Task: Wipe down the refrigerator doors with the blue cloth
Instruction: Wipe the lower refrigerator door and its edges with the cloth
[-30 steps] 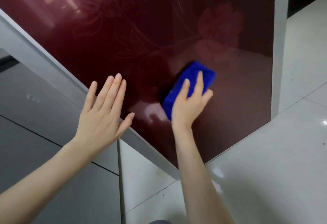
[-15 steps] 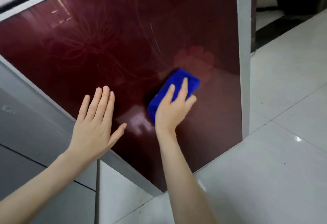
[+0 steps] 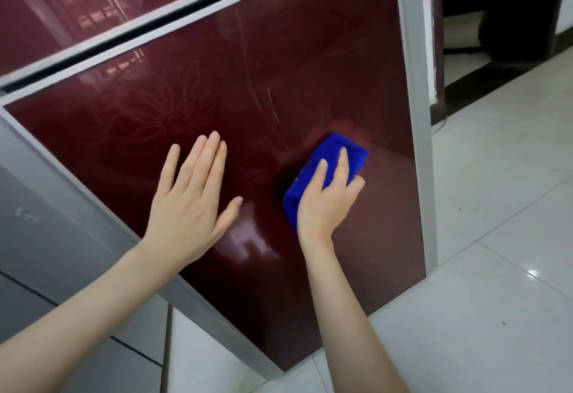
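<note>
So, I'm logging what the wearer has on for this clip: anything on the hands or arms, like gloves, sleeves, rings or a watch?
Nothing worn that shows. The left hand and right hand are bare, without gloves or rings, and both forearms are uncovered to the frame edge: no sleeves, watch or bracelet.

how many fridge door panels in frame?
2. The lower door fills the centre, with the blue cloth pressed on it; the upper door shows only partly at top left. More may lie out of frame.
</note>
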